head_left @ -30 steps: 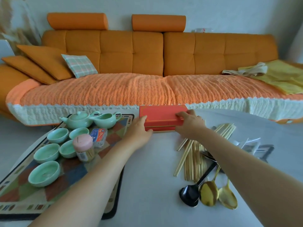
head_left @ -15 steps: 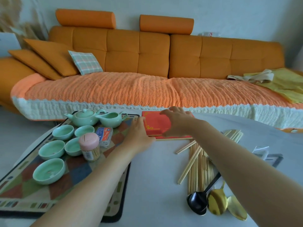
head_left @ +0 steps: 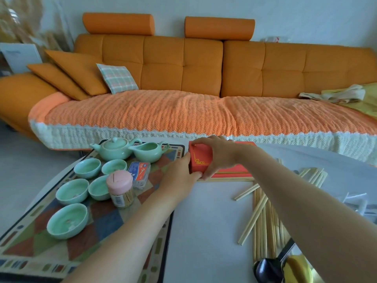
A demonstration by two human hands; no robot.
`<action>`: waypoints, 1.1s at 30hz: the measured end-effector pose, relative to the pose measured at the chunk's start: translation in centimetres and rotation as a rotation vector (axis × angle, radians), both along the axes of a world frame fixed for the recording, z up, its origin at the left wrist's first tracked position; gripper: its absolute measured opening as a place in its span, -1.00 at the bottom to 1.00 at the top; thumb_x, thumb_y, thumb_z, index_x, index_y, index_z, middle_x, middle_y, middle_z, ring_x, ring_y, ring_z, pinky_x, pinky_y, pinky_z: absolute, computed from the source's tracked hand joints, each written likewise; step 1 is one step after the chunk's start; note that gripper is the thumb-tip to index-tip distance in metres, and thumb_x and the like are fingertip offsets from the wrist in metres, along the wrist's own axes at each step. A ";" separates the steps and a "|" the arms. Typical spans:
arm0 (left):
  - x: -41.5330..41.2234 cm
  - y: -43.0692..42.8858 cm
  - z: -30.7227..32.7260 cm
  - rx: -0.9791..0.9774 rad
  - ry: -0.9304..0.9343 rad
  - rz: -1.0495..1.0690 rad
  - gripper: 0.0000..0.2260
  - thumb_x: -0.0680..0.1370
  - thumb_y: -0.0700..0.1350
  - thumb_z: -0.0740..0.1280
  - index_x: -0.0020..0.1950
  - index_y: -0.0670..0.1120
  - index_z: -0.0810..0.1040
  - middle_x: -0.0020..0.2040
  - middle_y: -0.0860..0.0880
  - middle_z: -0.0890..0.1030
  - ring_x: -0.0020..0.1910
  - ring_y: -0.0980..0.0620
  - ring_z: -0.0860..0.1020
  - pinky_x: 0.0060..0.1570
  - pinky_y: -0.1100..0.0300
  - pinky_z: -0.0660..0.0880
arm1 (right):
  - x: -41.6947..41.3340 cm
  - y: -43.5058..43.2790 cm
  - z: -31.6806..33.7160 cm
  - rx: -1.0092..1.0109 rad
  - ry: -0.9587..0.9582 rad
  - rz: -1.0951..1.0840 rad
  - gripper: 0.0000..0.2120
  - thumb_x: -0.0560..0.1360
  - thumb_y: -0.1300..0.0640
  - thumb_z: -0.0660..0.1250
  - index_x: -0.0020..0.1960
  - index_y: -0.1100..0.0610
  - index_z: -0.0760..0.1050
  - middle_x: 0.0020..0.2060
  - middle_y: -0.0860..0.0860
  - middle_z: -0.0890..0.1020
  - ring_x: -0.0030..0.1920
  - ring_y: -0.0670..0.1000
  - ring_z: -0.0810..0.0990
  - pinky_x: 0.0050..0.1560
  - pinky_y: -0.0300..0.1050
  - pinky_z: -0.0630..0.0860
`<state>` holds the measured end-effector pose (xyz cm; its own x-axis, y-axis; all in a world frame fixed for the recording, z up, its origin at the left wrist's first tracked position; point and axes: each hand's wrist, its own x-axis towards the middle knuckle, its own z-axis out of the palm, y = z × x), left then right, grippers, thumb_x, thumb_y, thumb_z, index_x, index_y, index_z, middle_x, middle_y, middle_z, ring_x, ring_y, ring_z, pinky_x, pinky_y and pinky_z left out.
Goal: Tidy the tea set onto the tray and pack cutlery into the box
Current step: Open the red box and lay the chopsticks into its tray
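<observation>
The red box (head_left: 201, 158) with gold corner ornament lies on the white table beyond the tray. My right hand (head_left: 221, 154) grips its left end from above, fingers curled over the lid, which looks tilted up at that end. My left hand (head_left: 179, 176) holds the same end at the near left corner. Wooden chopsticks (head_left: 263, 217) lie loose to the right, with a black spoon (head_left: 267, 270) and a gold spoon (head_left: 297, 270) near the bottom edge. On the patterned tray (head_left: 36, 252) stand a green teapot (head_left: 116, 149), a pitcher (head_left: 150, 152) and several green cups (head_left: 68, 220).
A pink-lidded toothpick jar (head_left: 121, 188) and a small plastic packet (head_left: 139, 172) also sit on the tray. An orange sofa (head_left: 183, 115) runs behind the table. White wrappers (head_left: 355, 201) lie at the table's right side.
My right hand slid from the box's right end to its left end and now grips the lid there, which has tipped up. My left hand stayed at the left corner.
</observation>
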<state>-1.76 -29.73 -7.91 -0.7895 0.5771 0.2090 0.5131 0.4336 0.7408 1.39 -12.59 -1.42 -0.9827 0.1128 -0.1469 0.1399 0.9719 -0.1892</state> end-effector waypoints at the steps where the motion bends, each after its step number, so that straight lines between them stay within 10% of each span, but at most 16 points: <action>1: 0.0 0.0 0.0 -0.002 0.012 -0.006 -0.70 0.48 -0.06 0.42 0.20 0.04 0.52 -0.03 0.06 0.63 -0.03 0.09 0.58 -0.10 0.20 0.51 | 0.1 0.2 0.0 -0.023 0.003 -0.002 0.05 0.04 -0.35 0.57 0.41 -0.42 0.10 0.27 -0.09 0.36 0.29 0.09 0.30 0.28 0.23 0.35; 9: 0.5 0.4 0.2 0.006 -0.006 0.032 -0.67 0.52 -0.09 0.39 0.25 0.07 0.43 0.00 0.11 0.59 -0.01 0.07 0.57 -0.27 0.40 0.32 | 0.5 1.1 1.1 -0.146 0.145 -0.035 0.02 0.00 -0.39 0.55 0.35 -0.52 0.11 0.27 -0.08 0.36 0.26 0.10 0.37 0.23 0.22 0.47; 13: 1.0 0.0 1.4 0.032 0.020 0.004 -0.29 0.55 -0.15 0.32 0.59 0.05 -0.01 0.46 0.02 0.30 0.43 0.03 0.30 0.21 0.29 0.27 | 1.3 0.6 2.1 0.006 0.186 -0.001 0.03 0.04 -0.41 0.52 0.40 -0.42 0.11 0.35 -0.06 0.32 0.35 0.10 0.27 0.37 0.19 0.26; 19: 0.1 -0.5 2.1 -0.082 0.411 -0.082 -0.49 0.41 -0.11 0.47 0.36 0.07 0.52 0.34 0.09 0.45 0.29 0.01 0.42 0.25 0.07 0.42 | 1.9 -0.6 1.2 0.072 0.113 0.042 -0.01 0.01 -0.45 0.47 0.37 -0.39 0.17 0.29 -0.09 0.35 0.35 0.07 0.25 0.40 0.15 0.15; 28: 0.3 -1.2 2.3 -0.123 0.393 -0.108 -0.52 0.54 -0.14 0.41 0.45 -0.01 0.43 0.48 0.02 0.37 0.41 -0.01 0.39 0.38 0.05 0.35 | 3.9 -0.3 0.7 0.011 0.076 0.096 -0.18 0.29 -0.12 0.33 0.51 -0.14 0.13 0.27 -0.09 0.40 0.20 0.05 0.48 0.14 0.02 0.49; 33: 0.7 -1.2 3.6 -0.013 0.348 -0.070 -0.57 0.53 -0.16 0.42 0.40 -0.05 0.50 0.43 -0.02 0.45 0.25 -0.02 0.53 0.34 0.08 0.40 | 5.7 -0.9 0.3 0.372 0.276 0.153 -0.53 0.53 0.26 0.18 0.42 0.08 0.30 0.13 0.02 0.57 -0.02 0.09 0.59 -0.12 0.02 0.56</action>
<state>-1.09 -30.98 -4.35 -0.6308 0.6314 0.4510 0.7625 0.3971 0.5108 7.05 -13.49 -1.12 -0.9887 -0.0405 0.1440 -0.0163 0.9861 0.1655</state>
